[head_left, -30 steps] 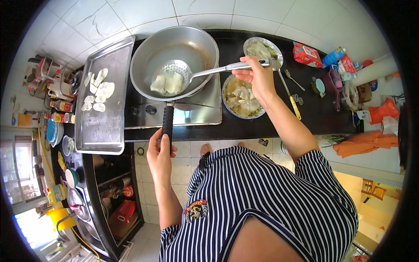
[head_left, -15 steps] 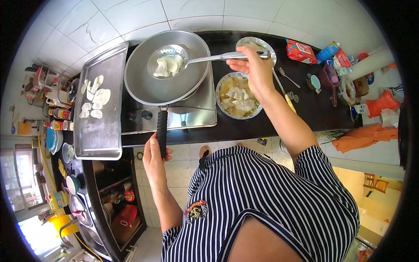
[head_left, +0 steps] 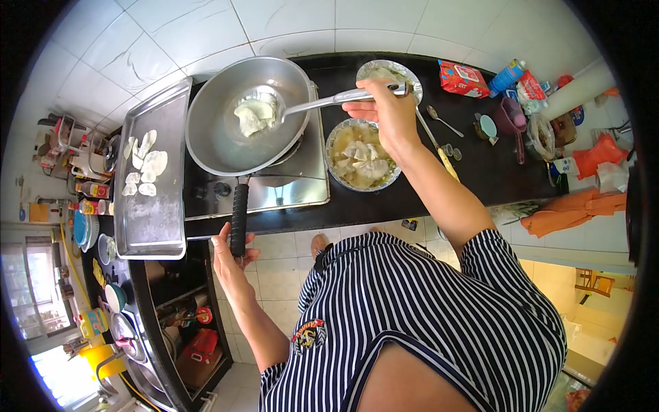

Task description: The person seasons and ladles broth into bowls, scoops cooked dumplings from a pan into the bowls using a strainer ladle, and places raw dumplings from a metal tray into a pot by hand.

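Note:
My right hand [head_left: 390, 115] is closed around the metal handle of a skimmer [head_left: 322, 103], whose head lies inside a deep grey pan [head_left: 209, 130] on the stove. Several pale dumplings [head_left: 255, 117] are bunched at the skimmer's head. Below the counter's front edge, my left hand [head_left: 233, 264] is wrapped around the lower end of the pan's black handle [head_left: 239, 218]. Just left of my right forearm stands a patterned bowl [head_left: 336, 173] of dumplings in broth. A second patterned bowl [head_left: 417, 90] sits behind my right hand, partly hidden by it.
A metal tray [head_left: 151, 223] with several flat pale dumpling wrappers [head_left: 154, 163] lies left of the stove [head_left: 292, 189]. To the right are a spoon [head_left: 447, 123], a yellow-handled utensil [head_left: 447, 165], a red packet [head_left: 463, 79] and a purple dipper [head_left: 510, 117].
The view has shifted slightly. The skimmer's head sits lower and a little further right in the pan, with the dumplings gathered closer together. Both hands keep their holds.

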A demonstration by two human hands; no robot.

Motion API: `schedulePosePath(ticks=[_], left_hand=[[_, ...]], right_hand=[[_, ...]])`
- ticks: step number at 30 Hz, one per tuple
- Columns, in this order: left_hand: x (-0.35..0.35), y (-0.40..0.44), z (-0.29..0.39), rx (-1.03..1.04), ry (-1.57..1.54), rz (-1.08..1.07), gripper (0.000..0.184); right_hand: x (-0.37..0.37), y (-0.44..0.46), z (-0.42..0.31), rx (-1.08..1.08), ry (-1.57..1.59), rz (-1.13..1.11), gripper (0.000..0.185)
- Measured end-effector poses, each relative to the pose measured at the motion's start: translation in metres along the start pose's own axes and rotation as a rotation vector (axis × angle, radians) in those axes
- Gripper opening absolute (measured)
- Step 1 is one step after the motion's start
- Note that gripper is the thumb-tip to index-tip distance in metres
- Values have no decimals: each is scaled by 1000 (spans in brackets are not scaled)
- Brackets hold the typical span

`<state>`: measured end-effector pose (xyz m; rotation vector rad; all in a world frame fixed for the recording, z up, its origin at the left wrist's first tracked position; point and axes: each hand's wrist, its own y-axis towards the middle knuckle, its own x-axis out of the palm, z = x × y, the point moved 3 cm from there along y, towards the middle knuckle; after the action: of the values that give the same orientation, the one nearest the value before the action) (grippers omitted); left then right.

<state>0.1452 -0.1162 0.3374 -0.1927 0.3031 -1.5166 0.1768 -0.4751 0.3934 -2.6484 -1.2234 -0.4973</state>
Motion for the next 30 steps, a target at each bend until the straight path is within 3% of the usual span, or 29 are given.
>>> schedulePosePath(ticks=[4,7,15,19,23,30], left_hand=[[7,-6,3,31,9,39,68],[8,-5,0,33,-22,40,68],[7,-3,-7,50,0,50,65],[10,-10,-1,53,8,104,64],[9,-11,-1,53,3,130,64],[9,-10,0,65,45,111,65]], right_hand=[[-5,-8,6,-51,25,-1,20],[-11,-3,2,60,32,32,19],[-48,-3,-4,87,194,75,24],[-98,5,-34,-101,184,79,24],[-148,15,-70,-306,75,223,24],[-197,35,-75,-380,-196,353,26]])
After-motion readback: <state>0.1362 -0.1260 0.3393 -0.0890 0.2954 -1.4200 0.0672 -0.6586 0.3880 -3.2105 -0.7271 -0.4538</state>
